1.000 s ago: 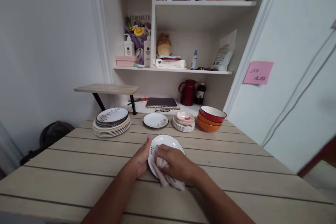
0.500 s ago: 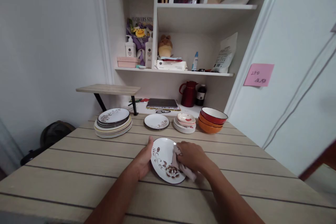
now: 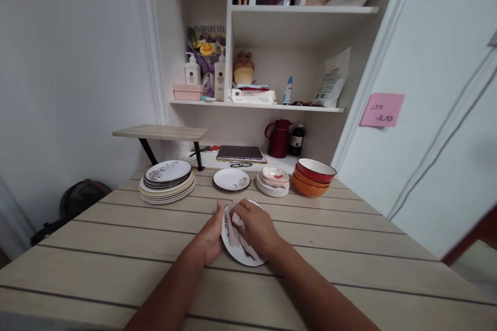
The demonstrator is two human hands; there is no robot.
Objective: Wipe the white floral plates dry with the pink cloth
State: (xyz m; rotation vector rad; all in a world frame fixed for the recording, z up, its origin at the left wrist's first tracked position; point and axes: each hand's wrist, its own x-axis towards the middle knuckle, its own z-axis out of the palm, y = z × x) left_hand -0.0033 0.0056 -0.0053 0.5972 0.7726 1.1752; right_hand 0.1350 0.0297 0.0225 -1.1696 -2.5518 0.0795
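A white plate (image 3: pixel 241 257) with a dark rim is held tilted up above the table in front of me. My left hand (image 3: pixel 212 237) grips its left edge, thumb on the near face and the other fingers hidden behind it. Bunched in my right hand (image 3: pixel 254 225) is a pale pink cloth (image 3: pixel 235 232), pressed on the plate's face. Hand and cloth cover most of the plate's brown flower pattern. Just beyond lies another patterned plate (image 3: pixel 232 179), flat on the table.
A tall stack of plates (image 3: pixel 167 191) stands at the left, near a small raised shelf (image 3: pixel 163 132). Small dishes (image 3: pixel 273 186) and a stack of orange and red bowls (image 3: pixel 310 186) are at the back right. Behind are a laptop (image 3: pixel 239 152) and a red jug (image 3: pixel 278 139).
My right hand has moved the cloth leftward across the plate, from its right side to its left part. My left hand keeps its hold on the edge.
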